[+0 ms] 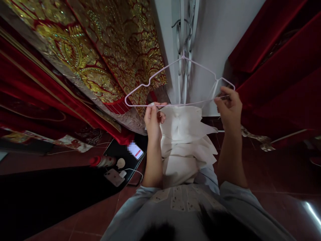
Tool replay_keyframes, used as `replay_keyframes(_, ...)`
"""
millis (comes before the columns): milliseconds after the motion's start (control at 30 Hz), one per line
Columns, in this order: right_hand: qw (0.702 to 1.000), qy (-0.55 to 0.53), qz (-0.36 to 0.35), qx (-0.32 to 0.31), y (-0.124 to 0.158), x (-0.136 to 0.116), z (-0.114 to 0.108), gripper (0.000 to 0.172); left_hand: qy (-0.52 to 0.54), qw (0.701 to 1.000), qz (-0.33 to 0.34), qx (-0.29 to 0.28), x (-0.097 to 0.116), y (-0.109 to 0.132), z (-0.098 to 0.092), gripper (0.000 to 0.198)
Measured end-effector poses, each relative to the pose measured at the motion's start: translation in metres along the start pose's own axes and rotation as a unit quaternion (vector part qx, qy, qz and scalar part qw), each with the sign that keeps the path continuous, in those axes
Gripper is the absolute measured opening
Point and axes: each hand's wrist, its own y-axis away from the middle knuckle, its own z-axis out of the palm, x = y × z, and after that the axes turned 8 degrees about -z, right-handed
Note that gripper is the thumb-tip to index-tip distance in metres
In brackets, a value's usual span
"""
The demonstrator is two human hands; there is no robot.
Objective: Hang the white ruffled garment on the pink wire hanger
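"Fingers (153, 112) of the left hand (153, 123): what are they doing?"

"Pinching the lower bar of a pale pink hanger (183, 57), toward its left end. On the right hand (230, 108), thumb and forefinger bend close together by the bar's right end; whether they pinch bar or strap, I cannot tell."

"So where is the hanger?"

"Between the two hands, in the middle of the scene. Its hook lines up with a metal rack (185, 85) on the far side, but I can't say whether it hangs there."

"And the cream cloth (178, 130)?"

"Just below the bar, draping in layers toward the near side. How its top edge is fixed doesn't show clearly."

"How far along, then?"

"Partway, I'd judge. A thin pale strap (215, 87) lies at the right notch, so that side looks done. The left notch (145, 85) is bare, so that side looks unfinished."
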Motion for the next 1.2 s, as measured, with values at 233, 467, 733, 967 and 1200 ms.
replay_keyframes(233, 0.993, -0.114, 0.018, -0.015, -0.035, -0.025, -0.007, 0.034, -0.03, 0.999, 0.012, -0.021, -0.004, -0.001, -0.001, 0.043)
replay_keyframes(467, 0.955, -0.096, -0.071, 0.272, -0.031, 0.02, -0.031, 0.037, -0.023, 0.999, -0.008, -0.029, -0.009, -0.003, -0.004, 0.043)
replay_keyframes(733, 0.988, -0.012, -0.042, -0.151, 0.0, -0.032, -0.007, 0.037, 0.002, 0.999, -0.032, -0.036, -0.016, 0.003, 0.004, 0.027)
replay_keyframes(967, 0.994, -0.022, -0.068, -0.089, 0.0, -0.022, 0.0, 0.033, -0.071, 0.974, 0.136, 0.168, -0.013, -0.021, -0.055, 0.014)
replay_keyframes(1200, 0.995, -0.034, -0.043, -0.078, 0.002, -0.016, 0.006, 0.033, -0.214, 0.951, 0.218, -0.046, 0.028, -0.061, -0.084, 0.06)
